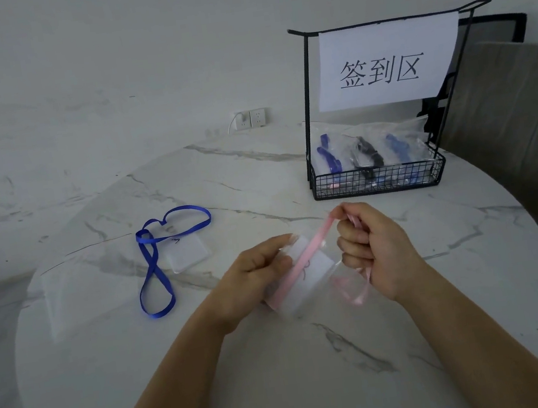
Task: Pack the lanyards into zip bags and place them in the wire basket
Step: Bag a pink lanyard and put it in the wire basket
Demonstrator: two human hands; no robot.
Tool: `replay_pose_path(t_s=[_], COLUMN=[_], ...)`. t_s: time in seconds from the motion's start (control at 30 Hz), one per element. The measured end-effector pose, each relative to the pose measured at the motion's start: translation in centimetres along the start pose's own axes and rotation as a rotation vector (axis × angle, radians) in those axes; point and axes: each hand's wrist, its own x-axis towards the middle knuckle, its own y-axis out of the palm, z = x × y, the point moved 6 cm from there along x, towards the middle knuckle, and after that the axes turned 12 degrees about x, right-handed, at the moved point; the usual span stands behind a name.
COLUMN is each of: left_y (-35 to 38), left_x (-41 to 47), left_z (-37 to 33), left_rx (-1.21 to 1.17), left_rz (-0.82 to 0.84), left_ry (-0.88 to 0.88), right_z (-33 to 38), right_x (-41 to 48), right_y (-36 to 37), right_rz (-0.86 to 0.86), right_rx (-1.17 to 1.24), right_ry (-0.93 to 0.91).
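My left hand (257,269) grips a clear badge holder (309,276) with a pink lanyard (309,253) strap stretched across it. My right hand (372,246) is closed on the pink strap, pulling a loop upward; more strap hangs below the wrist beside a clear zip bag (344,279). A blue lanyard (156,271) with its clear badge holder (186,251) lies loose on the table to the left, on an empty zip bag (83,292). The black wire basket (378,179) stands at the back right, holding several bagged lanyards.
The round white marble table (284,374) fills the view. A paper sign (386,63) hangs on the basket's tall frame. A grey chair back (525,119) stands to the right of the basket. A wall socket (250,119) sits behind the table.
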Motion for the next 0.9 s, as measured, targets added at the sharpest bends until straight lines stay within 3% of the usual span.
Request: replay_pose_path(t_s=[0.1,0.2,0.3,0.4,0.47,0.6,0.7,0.77,0.9], left_y=[-0.2,-0.8,-1.4,-2.6,-2.8,-3.1,-4.5,-5.2,-4.8], left_x=[0.0,0.3,0.6,0.7,0.7,0.7,0.5,0.3,0.4], left_z=[0.5,0.7,0.9,1.7,2.1,2.8,3.4,3.4,3.1], left_rx=[-0.194,-0.449,-0.617,-0.611,-0.57,-0.551,-0.459,-0.402,-0.276], left_rz=[0.016,-0.059,-0.137,-0.282,-0.342,-0.445,-0.579,-0.617,-0.542], left_ry=[-0.065,-0.079,-0.082,-0.124,-0.142,-0.184,-0.21,-0.2,-0.205], right_z=[-0.3,-0.8,-1.6,-2.3,-2.9,-4.3,-4.0,-3.0,-1.3], right_x=[0.4,0.3,-0.3,-0.4,-0.5,-0.7,-0.9,-1.0,-1.5], right_y=[-0.9,-1.1,-0.2,1.1,1.8,2.1,2.5,2.7,2.9], right_rz=[-0.122,-0.119,0.028,0.181,0.275,0.438,0.473,0.409,0.288], right_rx=[-0.137,-0.319,-0.639,-0.971,-1.094,-1.314,-1.351,-1.26,-1.068], right_ry=[0.014,0.046,0.04,-0.161,-0.27,-0.301,-0.424,-0.543,-0.745])
